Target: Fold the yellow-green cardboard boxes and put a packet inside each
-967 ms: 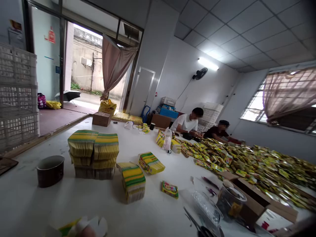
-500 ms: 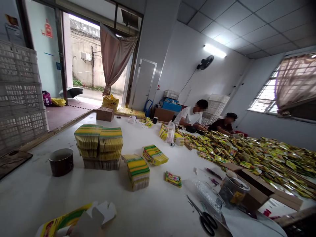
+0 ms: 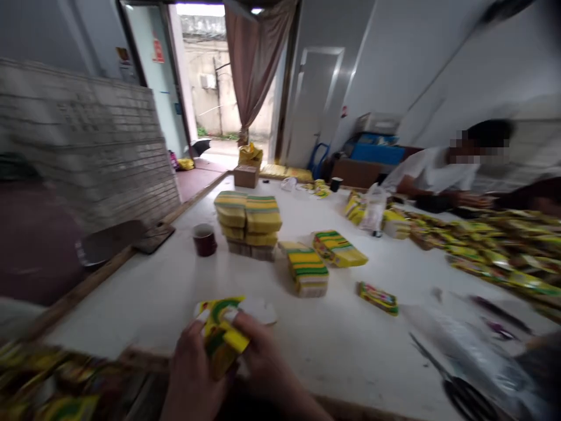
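At the near edge of the white table (image 3: 153, 310), a yellow-and-green printed carton (image 3: 221, 333) is gripped between both my hands. My left hand (image 3: 190, 362) is closed on its left side. My right hand (image 3: 265, 351) is closed on its right side, thumb on the printed face. White coverings show on the thumb tips. A pale flap or piece of card (image 3: 263, 310) lies behind the right hand; I cannot tell whether it belongs to the carton. Beyond stand stacked yellow-and-green cards (image 3: 248, 222), a smaller stack (image 3: 307, 269) and a small printed pack (image 3: 377, 297).
A dark mug (image 3: 204, 240) stands left of the stacks. Black-handled scissors (image 3: 464, 392) and clear plastic (image 3: 468, 345) lie at right, before a heap of yellow packs (image 3: 504, 251). A person in white (image 3: 433, 169) sits at the far side. White crates (image 3: 100, 146) rise at left.
My view has swung left and down, bringing both hands into sight. The carton, with white flaps spread at the lower left before, is now between my hands.
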{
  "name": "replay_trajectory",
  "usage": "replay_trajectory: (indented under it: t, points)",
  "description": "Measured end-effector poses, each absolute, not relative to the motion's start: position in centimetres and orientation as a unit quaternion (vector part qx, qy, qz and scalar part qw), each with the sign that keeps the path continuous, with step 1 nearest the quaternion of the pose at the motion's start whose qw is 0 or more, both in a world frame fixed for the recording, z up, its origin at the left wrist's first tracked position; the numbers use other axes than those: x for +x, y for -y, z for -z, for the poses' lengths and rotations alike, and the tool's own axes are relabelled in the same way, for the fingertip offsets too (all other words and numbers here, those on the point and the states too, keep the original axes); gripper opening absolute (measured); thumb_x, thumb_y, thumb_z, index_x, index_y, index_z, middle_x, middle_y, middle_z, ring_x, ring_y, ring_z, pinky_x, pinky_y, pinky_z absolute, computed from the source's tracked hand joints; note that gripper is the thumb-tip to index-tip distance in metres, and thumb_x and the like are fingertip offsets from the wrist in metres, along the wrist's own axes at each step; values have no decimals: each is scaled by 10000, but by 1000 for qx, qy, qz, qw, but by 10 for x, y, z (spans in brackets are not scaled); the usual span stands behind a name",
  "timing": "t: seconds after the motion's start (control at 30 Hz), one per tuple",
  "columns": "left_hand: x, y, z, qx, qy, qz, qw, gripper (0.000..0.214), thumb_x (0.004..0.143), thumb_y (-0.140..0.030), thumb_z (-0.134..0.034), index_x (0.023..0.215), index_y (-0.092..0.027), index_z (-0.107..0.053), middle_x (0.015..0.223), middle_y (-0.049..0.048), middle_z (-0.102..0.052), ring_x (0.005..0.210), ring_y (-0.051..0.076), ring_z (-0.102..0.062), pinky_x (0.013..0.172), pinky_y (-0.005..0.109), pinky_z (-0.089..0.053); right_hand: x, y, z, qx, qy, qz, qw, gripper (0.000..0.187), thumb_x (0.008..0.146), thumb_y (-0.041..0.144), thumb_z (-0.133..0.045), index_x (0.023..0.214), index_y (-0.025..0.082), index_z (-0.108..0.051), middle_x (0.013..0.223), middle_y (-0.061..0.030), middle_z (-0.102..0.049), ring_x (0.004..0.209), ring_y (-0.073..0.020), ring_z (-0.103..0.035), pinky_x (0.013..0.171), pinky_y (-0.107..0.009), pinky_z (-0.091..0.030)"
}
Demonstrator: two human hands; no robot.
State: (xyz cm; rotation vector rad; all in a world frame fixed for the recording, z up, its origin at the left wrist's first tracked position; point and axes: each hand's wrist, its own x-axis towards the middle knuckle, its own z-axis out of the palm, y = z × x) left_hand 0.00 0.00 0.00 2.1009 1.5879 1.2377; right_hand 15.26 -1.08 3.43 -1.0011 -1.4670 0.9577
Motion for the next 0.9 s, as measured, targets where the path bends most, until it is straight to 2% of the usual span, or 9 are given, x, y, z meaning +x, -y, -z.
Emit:
replay_trajectory:
  t: [0.07,0.13,0.2,0.3,0.4,0.57,0.73,0.8,0.9]
  points:
    - [-8,2,-16,736,-561,-360,115,619,674,-408,-719,1188,-174,-464,1117,156,-613,1048,368,-585,887,582,-486,160,10,-27,-453,576,-380,564,370,906,254,-471,1262,269,-570,1247,-81,-637,1179,-217,-581,1043,-412,-449]
    - [-14,5,-32,743,-558,-333,159,515,723,-404,-691,1149,-211,-477,1054,99,-635,991,306,-615,841,496,-528,165,13,-17,-460,639,-359,501,496,904,267,-493,1396,248,-433,1425,-126,-486,1361,-249,-403,1125,-475,-336]
    - [-19,9,-45,746,-552,-327,179,500,720,-399,-700,1136,-230,-480,1053,75,-633,990,277,-614,845,454,-531,169,16,-13,-452,703,-331,438,506,910,273,-491,1409,235,-416,1510,-155,-353,1412,-269,-312,1128,-486,-322]
    - [-25,14,-53,746,-552,-313,202,582,673,-366,-739,1170,-238,-465,1112,70,-620,1040,269,-599,897,442,-512,181,18,-24,-429,757,-320,375,362,918,248,-469,1265,223,-567,1470,-168,-401,1355,-257,-410,1068,-433,-408]
    - [-26,17,-55,741,-550,-301,241,648,649,-404,-765,1194,-237,-457,1135,68,-614,1052,264,-598,904,421,-513,193,15,-42,-390,788,-343,330,286,874,285,-563,1140,214,-644,1363,-161,-514,1263,-256,-508,1037,-420,-428]
    - [-19,15,-56,757,-531,-334,183,537,681,-372,-734,1143,-225,-504,1066,88,-639,999,291,-609,856,433,-520,186,14,-46,-436,710,-376,405,221,777,266,-669,993,221,-667,1334,-121,-538,1240,-276,-519,1042,-450,-417]
    - [-18,12,-51,733,-544,-353,205,642,670,-436,-753,1213,-226,-482,1134,104,-631,1061,308,-591,892,444,-503,171,20,-28,-405,659,-453,444,532,856,288,-589,1352,253,-401,1481,-131,-387,1358,-263,-397,1099,-459,-370]
    - [-19,12,-50,720,-547,-359,230,643,651,-423,-770,1205,-233,-505,1143,99,-634,1067,311,-591,907,442,-494,169,19,-26,-408,648,-473,436,561,900,299,-520,1416,259,-303,1494,-128,-372,1357,-252,-400,1101,-459,-374]
    - [-22,10,-52,650,-554,-411,318,592,606,-369,-810,1126,-241,-558,1076,72,-651,989,279,-622,853,387,-518,171,11,-25,-442,648,-439,438,660,865,317,-569,1436,233,-249,1490,-153,-366,1322,-268,-443,1083,-462,-398]
